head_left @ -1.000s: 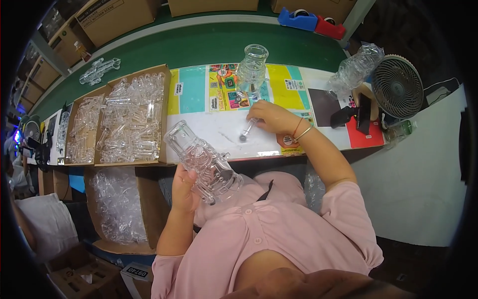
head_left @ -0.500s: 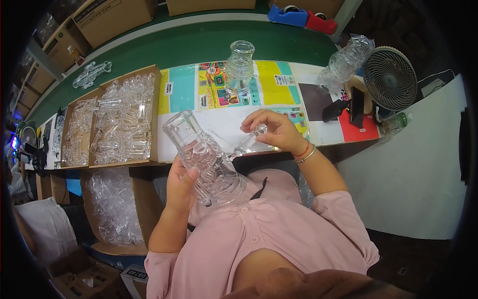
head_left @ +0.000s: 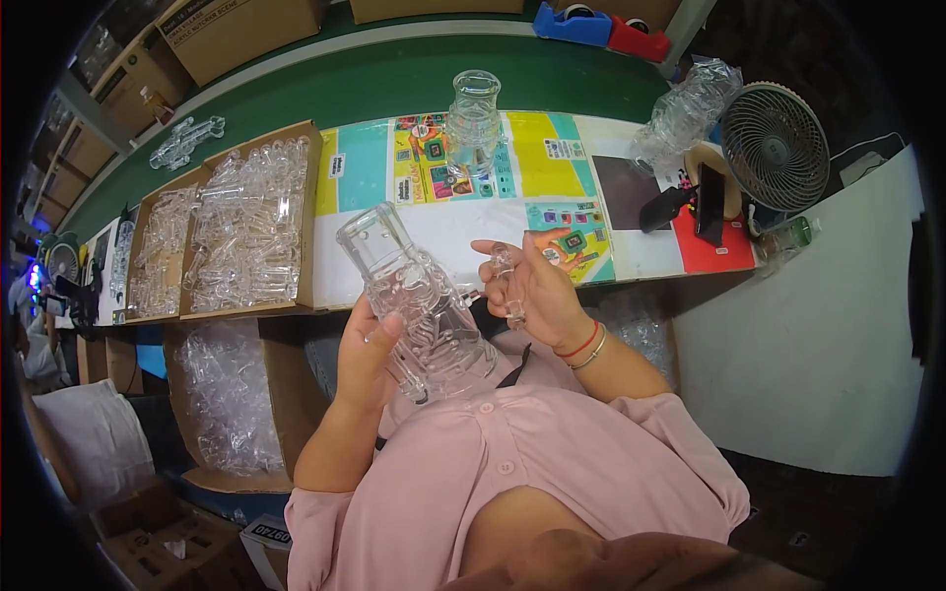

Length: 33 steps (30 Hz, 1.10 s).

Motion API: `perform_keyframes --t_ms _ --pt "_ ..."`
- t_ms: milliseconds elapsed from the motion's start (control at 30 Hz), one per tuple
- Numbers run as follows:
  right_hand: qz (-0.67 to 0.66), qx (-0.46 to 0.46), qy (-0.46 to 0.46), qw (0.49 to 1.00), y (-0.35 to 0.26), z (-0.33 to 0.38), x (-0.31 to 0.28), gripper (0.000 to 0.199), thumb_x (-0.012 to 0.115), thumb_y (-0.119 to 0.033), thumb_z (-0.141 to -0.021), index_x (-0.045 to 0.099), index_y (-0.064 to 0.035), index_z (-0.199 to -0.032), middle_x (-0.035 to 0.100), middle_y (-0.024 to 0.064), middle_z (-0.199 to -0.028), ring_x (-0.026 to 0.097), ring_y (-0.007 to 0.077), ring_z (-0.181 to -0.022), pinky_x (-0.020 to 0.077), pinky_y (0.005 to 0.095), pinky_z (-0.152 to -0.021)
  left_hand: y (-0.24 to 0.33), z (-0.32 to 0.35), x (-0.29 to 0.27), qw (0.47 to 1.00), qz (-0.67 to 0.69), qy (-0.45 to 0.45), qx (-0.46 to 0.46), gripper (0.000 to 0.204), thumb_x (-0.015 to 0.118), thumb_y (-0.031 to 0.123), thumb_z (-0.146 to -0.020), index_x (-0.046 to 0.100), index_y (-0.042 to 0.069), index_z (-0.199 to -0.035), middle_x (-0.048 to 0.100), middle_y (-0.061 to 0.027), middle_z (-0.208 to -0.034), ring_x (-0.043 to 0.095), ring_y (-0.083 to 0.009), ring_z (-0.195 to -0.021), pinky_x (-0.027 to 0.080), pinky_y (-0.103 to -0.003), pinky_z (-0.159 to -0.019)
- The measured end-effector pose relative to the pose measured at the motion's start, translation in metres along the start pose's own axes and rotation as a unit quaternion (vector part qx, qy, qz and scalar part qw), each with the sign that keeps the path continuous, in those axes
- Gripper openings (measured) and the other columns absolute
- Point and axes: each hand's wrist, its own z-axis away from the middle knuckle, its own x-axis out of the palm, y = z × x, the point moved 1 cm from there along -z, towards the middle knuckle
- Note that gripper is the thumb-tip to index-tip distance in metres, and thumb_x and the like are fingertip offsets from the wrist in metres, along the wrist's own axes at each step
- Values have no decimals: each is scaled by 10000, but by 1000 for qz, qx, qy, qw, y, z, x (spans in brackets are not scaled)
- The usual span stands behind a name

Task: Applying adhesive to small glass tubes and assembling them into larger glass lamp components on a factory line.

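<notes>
A large clear glass vessel (head_left: 434, 310), which looks like a water pipe, leans across my lap at the table's front edge. Its wide mouth points up and to the left, and a short joint sticks out of its right side. My left hand (head_left: 367, 360) is closed round the vessel's lower left side. Just right of that joint, my right hand (head_left: 549, 298) grips a small clear glass stem (head_left: 507, 286), held nearly upright with a rounded knob at its top. The stem and the joint look apart. Part of the stem is hidden by the fingers.
A cardboard tray (head_left: 308, 236) of several glass stems lies left on the table. Another glass vessel (head_left: 475, 123) stands at the back centre. To the right are a wrapped glass piece (head_left: 690, 113), a phone (head_left: 709, 204) and a fan (head_left: 776, 148). An open carton (head_left: 281, 404) stands below.
My right hand has turned and moved slightly down, and the small stem has swung from slanting toward the vessel's side joint to nearly upright. The left hand still holds the vessel.
</notes>
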Motion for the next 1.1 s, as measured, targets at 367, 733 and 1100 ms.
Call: perform_keyframes --t_ms 367,733,1100 --pt "258 -112 1 960 -1 29 28 429 364 -325 -1016 479 2 -1269 549 20 -946 491 74 -780 422 222 -722 0 3 10 992 -117 -16 41 694 715 232 -814 363 -28 -1353 548 -150 -1224 548 -215 -1120 420 -342 -966" --pt "348 -191 -20 917 5 32 27 328 487 -227 -983 511 -24 -1240 474 -14 -927 423 52 -791 380 207 -730 0 4 10 983 -174 -16 65 697 715 245 -813 378 -29 -1358 553 -139 -1215 557 -192 -1093 423 -319 -947" --pt "439 -213 -35 872 1 38 11 217 601 -153 -908 596 -29 -1086 520 11 -910 498 59 -780 432 226 -705 -11 -3 4 998 -40 -48 -29 777 791 324 -732 404 -25 -1306 546 -136 -1221 547 -243 -1125 425 -381 -980"
